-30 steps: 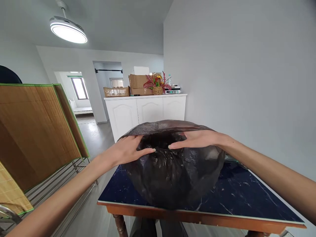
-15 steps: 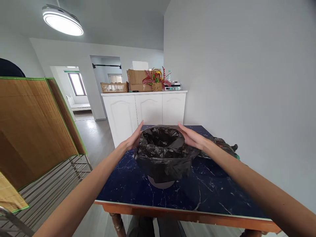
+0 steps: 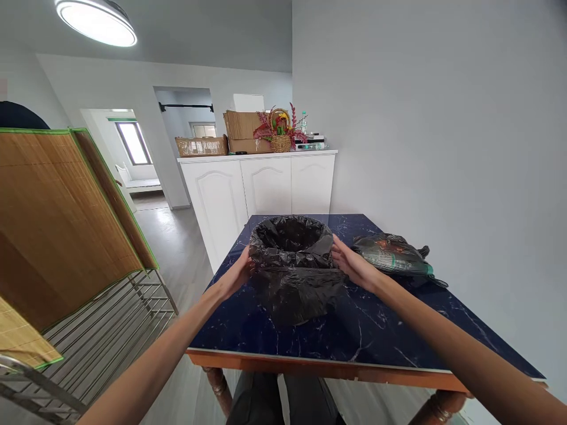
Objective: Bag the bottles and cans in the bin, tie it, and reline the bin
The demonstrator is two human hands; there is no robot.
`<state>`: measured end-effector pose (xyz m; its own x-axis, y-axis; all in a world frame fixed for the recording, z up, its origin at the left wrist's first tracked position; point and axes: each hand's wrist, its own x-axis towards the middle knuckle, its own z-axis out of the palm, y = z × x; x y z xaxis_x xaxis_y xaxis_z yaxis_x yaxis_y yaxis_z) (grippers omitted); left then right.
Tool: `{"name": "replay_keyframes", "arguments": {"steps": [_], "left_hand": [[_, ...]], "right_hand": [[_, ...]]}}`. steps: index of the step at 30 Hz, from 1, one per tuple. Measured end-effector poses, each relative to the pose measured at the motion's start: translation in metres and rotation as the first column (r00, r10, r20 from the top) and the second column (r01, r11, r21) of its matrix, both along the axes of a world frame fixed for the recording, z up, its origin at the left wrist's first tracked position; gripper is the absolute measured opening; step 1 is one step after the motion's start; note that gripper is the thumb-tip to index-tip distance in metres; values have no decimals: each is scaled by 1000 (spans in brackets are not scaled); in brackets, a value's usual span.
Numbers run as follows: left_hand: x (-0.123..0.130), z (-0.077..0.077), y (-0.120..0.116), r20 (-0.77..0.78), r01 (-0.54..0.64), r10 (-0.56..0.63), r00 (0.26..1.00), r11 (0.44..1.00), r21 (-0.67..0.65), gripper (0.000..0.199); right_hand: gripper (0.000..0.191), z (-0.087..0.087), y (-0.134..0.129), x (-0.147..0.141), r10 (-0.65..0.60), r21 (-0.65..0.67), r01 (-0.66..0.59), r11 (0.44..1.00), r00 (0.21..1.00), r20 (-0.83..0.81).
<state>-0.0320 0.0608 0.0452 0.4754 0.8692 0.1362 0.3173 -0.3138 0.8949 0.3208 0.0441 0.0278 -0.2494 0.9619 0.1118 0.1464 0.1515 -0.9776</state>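
Observation:
A black garbage bag (image 3: 295, 292) lines a round trash can standing on the table, its mouth spread wide and its edge folded down over the outside. The can itself is covered by the plastic. My left hand (image 3: 241, 268) presses the bag against the can's left side, fingers curved behind it and partly hidden. On the opposite side my right hand (image 3: 352, 262) holds the bag just below the rim, fingers bent against the plastic.
A filled dark plastic bag (image 3: 394, 257) lies on the blue marbled table (image 3: 390, 336) at the right, near the wall. Beyond stands a white cabinet (image 3: 270, 183) with cardboard boxes (image 3: 245, 133) and a flower basket (image 3: 280, 143). A metal rack (image 3: 150, 295) with bamboo mats (image 3: 66, 218) is at left.
Both hands have moved from the far rim down along the can's sides. The bag's edge hangs lower, covering the pale base that showed before. The view has shifted slightly.

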Motion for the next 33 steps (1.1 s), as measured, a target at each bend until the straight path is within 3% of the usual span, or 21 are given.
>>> {"name": "replay_keyframes", "arguments": {"steps": [3, 5, 8, 11, 15, 18, 20, 23, 25, 28, 33], "left_hand": [[-1, -12, -10, 124, 36, -29, 992, 998, -53, 127], [0, -17, -14, 80, 45, -40, 996, 997, -63, 141], [2, -24, -17, -28, 72, -73, 997, 996, -51, 147], [0, -34, -17, -86, 132, -131, 988, 991, 1, 144], [-12, -54, -18, -174, 167, -156, 972, 985, 53, 137], [-26, -68, -27, -230, 77, -39, 972, 985, 157, 126], [-32, -70, -40, -202, -56, 120, 972, 953, 297, 109], [-27, -61, -64, -70, -232, 312, 947, 822, 521, 73], [-15, -50, -79, -23, -254, 336, 942, 753, 607, 56], [3, -37, -95, -69, -165, 289, 955, 708, 687, 43], [8, -38, -104, -259, 80, 223, 940, 593, 801, 12]], "right_hand": [[81, -7, -25, 0, 55, -28, -61, 998, 985, -164], [100, -18, -37, -2, 110, -28, -119, 992, 966, -233], [137, -41, -44, -7, 172, -71, -187, 980, 970, -174], [152, -65, -39, -10, 199, -81, -200, 977, 980, -11], [129, -81, -32, -4, 162, 47, -176, 983, 963, 218], [100, -73, -42, 5, -35, 198, -50, 979, 915, 402], [73, -59, -59, 7, -228, 378, 57, 924, 875, 426], [37, -33, -89, -4, -397, 630, 113, 769, 856, 331], [30, -20, -105, -18, -397, 730, 44, 682, 861, 319], [30, -14, -115, -40, -362, 780, -122, 614, 834, 416], [5, -32, -111, -55, -369, 749, -388, 537, 690, 622]]}}
